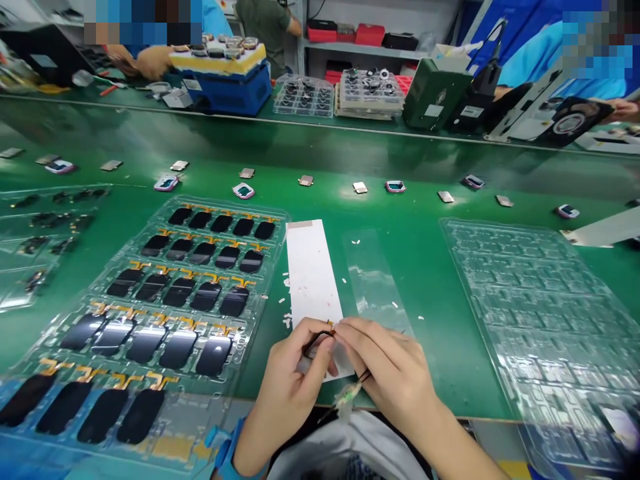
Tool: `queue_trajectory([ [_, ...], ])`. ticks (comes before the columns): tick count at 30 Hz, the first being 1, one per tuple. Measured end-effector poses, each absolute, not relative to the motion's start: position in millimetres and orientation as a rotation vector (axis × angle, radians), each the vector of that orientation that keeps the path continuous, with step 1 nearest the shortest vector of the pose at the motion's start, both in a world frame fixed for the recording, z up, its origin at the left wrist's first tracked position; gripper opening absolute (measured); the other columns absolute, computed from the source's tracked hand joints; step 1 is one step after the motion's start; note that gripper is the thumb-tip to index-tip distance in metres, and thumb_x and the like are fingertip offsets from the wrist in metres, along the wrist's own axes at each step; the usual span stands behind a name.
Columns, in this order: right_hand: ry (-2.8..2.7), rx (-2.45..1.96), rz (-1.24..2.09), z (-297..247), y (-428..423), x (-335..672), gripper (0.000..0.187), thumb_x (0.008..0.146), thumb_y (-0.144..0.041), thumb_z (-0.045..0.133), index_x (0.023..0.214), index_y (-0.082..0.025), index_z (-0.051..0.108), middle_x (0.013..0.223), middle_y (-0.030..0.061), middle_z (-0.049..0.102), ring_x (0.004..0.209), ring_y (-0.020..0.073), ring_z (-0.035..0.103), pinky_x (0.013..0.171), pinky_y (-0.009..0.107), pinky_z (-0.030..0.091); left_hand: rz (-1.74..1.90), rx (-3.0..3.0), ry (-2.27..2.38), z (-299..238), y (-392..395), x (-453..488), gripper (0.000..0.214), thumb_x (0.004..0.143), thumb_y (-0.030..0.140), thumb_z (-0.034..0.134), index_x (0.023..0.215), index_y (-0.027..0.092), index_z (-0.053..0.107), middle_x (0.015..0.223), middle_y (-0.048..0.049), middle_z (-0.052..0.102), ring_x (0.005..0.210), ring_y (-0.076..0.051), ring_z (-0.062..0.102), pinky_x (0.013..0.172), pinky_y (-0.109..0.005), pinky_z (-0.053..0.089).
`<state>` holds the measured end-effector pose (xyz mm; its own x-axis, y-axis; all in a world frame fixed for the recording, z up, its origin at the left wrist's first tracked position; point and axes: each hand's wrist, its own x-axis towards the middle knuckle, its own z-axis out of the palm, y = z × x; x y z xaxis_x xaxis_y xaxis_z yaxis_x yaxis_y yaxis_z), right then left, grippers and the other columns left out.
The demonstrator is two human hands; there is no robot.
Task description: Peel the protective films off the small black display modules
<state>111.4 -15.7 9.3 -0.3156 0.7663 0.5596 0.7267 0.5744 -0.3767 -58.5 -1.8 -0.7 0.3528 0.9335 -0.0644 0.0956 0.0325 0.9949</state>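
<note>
- Pale garment (350, 450) along the bottom edge, closest to the camera; blue wrist strap (225, 453) around the left wrist.
- Left hand (287, 393) and right hand (395, 370) together, fingertips meeting; both pinch a thin dark cable (320, 338) with a small gold-coloured end, held just above a white paper strip (313, 280); a pale, blurred tuft (345, 400) hangs below the right hand.
- Left of the hands, a clear plastic tray (277, 217) of black display panels (180, 350) with gold flex tails; another tray (35, 247) lies beyond it, at the edge of the view.
- Right of the paper strip, a clear plastic sleeve (373, 280) lies flat, with white scraps (287, 320) scattered around both; further right, a clear tray (545, 333) holds no visible parts.
- Across the green surface (415, 320), pink-framed parts (167, 183) alternate with small metal plates (245, 173).
- Beyond, from left to right: a co-worker's hand (153, 61), a blue-and-yellow fixture (223, 83), trays of components (370, 93), a green device (435, 93); another person's hand (623, 110).
</note>
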Motion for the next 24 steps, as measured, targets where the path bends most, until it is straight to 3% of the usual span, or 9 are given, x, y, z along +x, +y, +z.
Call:
queue_trajectory([
  [5,-2.12,-1.254,0.053,9.6,-18.3,104.5,0.032,0.094,-0.007,0.049,0.124,-0.016,0.057,0.106,0.0126,0.072,0.083,0.0228,0.072,0.063,0.035,0.061,0.831,1.446,1.064,7.4,-0.2,-59.3,0.018,0.101,0.033,0.047,0.098,0.019,0.057,0.069,0.0025,0.058,0.056,-0.011,0.053,0.055,-0.021,0.042],
  [8,-2.122,-1.28,0.094,12.8,-15.9,102.2,0.027,0.094,-0.007,0.046,0.115,-0.016,0.06,0.099,0.0119,0.072,0.074,0.0215,0.07,0.057,0.034,0.057,0.838,1.476,1.07,5.1,-1.0,-60.0,0.018,0.101,0.032,0.046,0.096,0.019,0.058,0.07,0.0025,0.058,0.056,-0.01,0.051,0.055,-0.021,0.04],
  [12,-1.975,-1.339,0.466,26.1,2.8,108.3,0.014,0.093,-0.013,0.051,0.092,-0.021,0.062,0.083,0.0035,0.066,0.068,0.0152,0.064,0.054,0.026,0.048,0.914,1.396,1.088,-2.2,-3.7,-60.5,0.017,0.1,0.032,0.05,0.093,0.019,0.058,0.077,0.0001,0.062,0.062,-0.011,0.053,0.057,-0.021,0.041],
  [17,-1.842,-1.432,0.84,34.1,38.3,119.3,0.014,0.083,-0.011,0.063,0.072,-0.021,0.064,0.072,-0.0016,0.064,0.063,0.0122,0.057,0.056,0.023,0.042,1.113,1.076,1.062,-4.0,-3.7,-58.4,0.015,0.1,0.036,0.052,0.097,0.022,0.048,0.073,0.0023,0.064,0.049,-0.007,0.043,0.048,-0.017,0.036],
  [22,-1.72,-1.413,1.081,20.1,48.4,118.9,0.018,0.081,-0.009,0.057,0.085,-0.019,0.072,0.086,0.0027,0.07,0.074,0.0143,0.062,0.064,0.025,0.044,1.181,1.033,1.005,-1.4,-1.5,-56.1,0.018,0.099,0.038,0.053,0.095,0.023,0.044,0.066,0.0039,0.064,0.043,-0.004,0.041,0.043,-0.014,0.032],
  [24,-1.603,-1.37,1.166,19.1,46.3,117.2,0.013,0.082,-0.014,0.06,0.084,-0.018,0.072,0.077,0.0012,0.068,0.067,0.0121,0.058,0.06,0.023,0.042,1.124,1.076,0.994,-1.0,-1.4,-56.0,0.017,0.1,0.038,0.053,0.098,0.023,0.045,0.064,0.0059,0.059,0.044,-0.004,0.04,0.042,-0.014,0.03],
])
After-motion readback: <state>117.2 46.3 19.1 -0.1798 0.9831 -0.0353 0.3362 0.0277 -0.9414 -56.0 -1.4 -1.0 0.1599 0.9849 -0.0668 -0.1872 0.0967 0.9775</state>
